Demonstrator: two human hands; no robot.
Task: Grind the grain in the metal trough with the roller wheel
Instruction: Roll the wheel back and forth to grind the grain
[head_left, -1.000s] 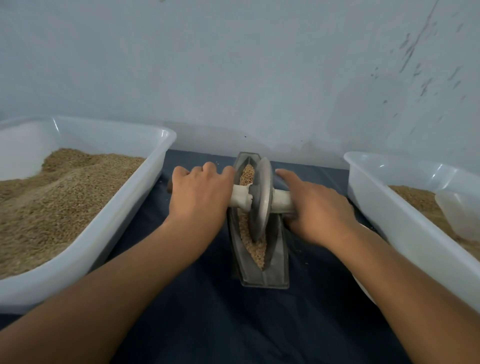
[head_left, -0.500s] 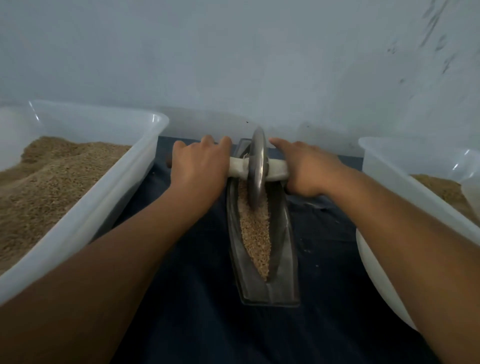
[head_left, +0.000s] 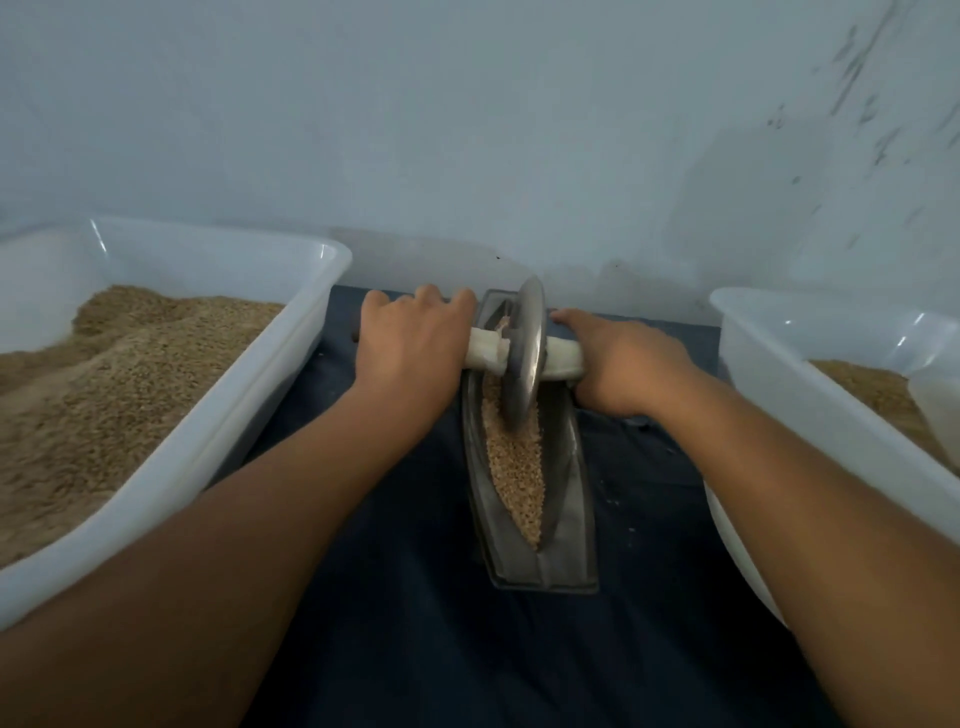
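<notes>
A: Fingers (head_left: 431, 299), left hand (head_left: 410, 353): curled over the handle (head_left: 485, 353), holding it. Right hand (head_left: 623, 364): wrapped round the handle's other end, thumb laid forward along it.

B: Item held?

A: Wheel (head_left: 524, 353), metal disc on a pale axle, upright, standing at the 12 o'clock end of the trough (head_left: 566, 519). Grain (head_left: 514, 467) lies in the groove from the wheel back toward 6 o'clock, coarse-looking; the task is judged well short of done.

B: Handling note?

A: Judgement only: equal downward press from both hands, disc kept vertical in the groove, full-length strokes so the 6 o'clock grain is reached; a tilt would likely ride the wall and spill grain.

B: Surface?

A: Dark cloth (head_left: 405, 597) under the trough, a few stray specks at 3 o'clock.

B: Surroundings?

A: Left tub (head_left: 291, 364) at 9 o'clock, heaped with grain. Right tub (head_left: 769, 374) at 3 o'clock, part-filled, a translucent scoop-like vessel in it, unclear. Wall (head_left: 467, 130) at 12 o'clock, pale, scuffed upper right.
</notes>
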